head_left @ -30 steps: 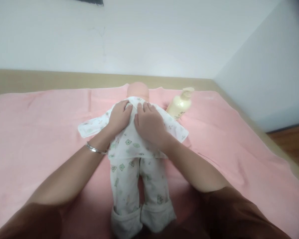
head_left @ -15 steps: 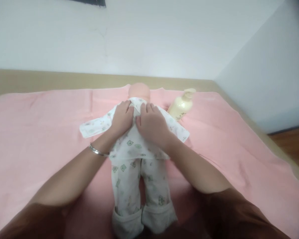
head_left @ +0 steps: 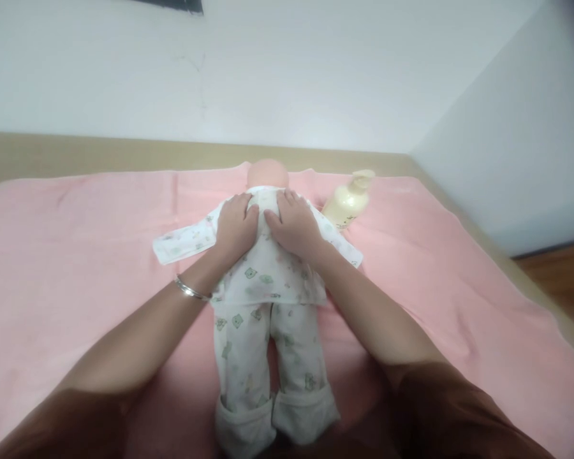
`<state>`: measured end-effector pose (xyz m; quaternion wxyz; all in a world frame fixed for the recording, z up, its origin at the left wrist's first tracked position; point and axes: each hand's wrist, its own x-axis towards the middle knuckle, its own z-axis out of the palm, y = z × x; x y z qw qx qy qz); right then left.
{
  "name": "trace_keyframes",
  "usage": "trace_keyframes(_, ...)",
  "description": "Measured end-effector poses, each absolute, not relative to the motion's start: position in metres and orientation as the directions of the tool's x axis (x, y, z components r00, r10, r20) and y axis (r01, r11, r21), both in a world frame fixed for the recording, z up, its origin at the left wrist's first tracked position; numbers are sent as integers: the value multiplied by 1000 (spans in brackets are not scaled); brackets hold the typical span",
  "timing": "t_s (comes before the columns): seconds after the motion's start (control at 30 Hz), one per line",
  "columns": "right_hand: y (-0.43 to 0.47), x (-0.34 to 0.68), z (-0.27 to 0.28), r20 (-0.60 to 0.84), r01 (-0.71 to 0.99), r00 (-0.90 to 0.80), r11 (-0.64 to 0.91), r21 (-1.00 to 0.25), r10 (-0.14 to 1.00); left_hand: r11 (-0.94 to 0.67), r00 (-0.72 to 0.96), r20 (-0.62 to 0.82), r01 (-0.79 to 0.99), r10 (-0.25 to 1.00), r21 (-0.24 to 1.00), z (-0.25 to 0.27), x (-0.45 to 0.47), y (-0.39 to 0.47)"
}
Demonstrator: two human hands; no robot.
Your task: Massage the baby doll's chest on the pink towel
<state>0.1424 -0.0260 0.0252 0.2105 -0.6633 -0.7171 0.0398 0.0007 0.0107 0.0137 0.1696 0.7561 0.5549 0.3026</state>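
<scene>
A baby doll (head_left: 272, 280) lies with its head at the far end, dressed in a white printed top and matching trousers with turned-up cuffs. No face shows on its head (head_left: 268, 173). My left hand (head_left: 236, 223) rests flat on the left of its upper torso, fingers stretched toward the shoulder. On the right of the torso, my right hand (head_left: 296, 223) lies flat too, thumb pointing inward. A strip of the top shows between my two thumbs. Neither hand grasps anything. The doll's sleeves spread out to both sides.
A pink cloth (head_left: 86, 255) lies under the doll. To the right of the doll's shoulder, a cream pump bottle (head_left: 347, 204) leans over at a slant. The tan table edge (head_left: 124, 153) meets a white wall (head_left: 287, 76) behind.
My right hand has shifted slightly right, away from the middle of the torso, widening the gap between my hands. The left hand has barely moved. The top looks smoother near the neck.
</scene>
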Motion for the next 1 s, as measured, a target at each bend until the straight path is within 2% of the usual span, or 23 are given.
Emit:
trace_keyframes(0.1, -27, 142, 26, 261, 926, -5, 103, -363, 965, -368, 254, 278, 771, 926, 520, 18, 1, 7)
trace_keyframes(0.27, -20, 148, 24, 276, 900, 50, 76, -429, 960, -494, 384, 349, 809, 855, 319, 25, 6, -17)
trace_keyframes(0.37, -13, 157, 22, 222, 870, 97, 26, -493, 970, -494, 397, 341, 826, 852, 273, 26, 10, -31)
trace_keyframes(0.5, -8, 165, 23, 142, 864, 142, -53, -501, 980, -495, 399, 324, 811, 858, 311, 26, 11, -29)
trace_keyframes(0.67, -29, 144, 29, 249, 952, 0, 76, -296, 969, -426, 344, 254, 781, 904, 457, 26, 3, 0)
trace_keyframes(0.77, -53, 122, 33, 271, 965, -80, 142, -219, 959, -384, 317, 216, 756, 924, 531, 28, -2, 10)
trace_keyframes(0.9, -63, 114, 34, 231, 950, -126, 184, -251, 965, -393, 316, 233, 733, 920, 555, 28, -4, 13)
trace_keyframes(1.0, -46, 127, 30, 230, 920, -100, 178, -349, 968, -434, 337, 278, 763, 900, 478, 22, -2, 10)
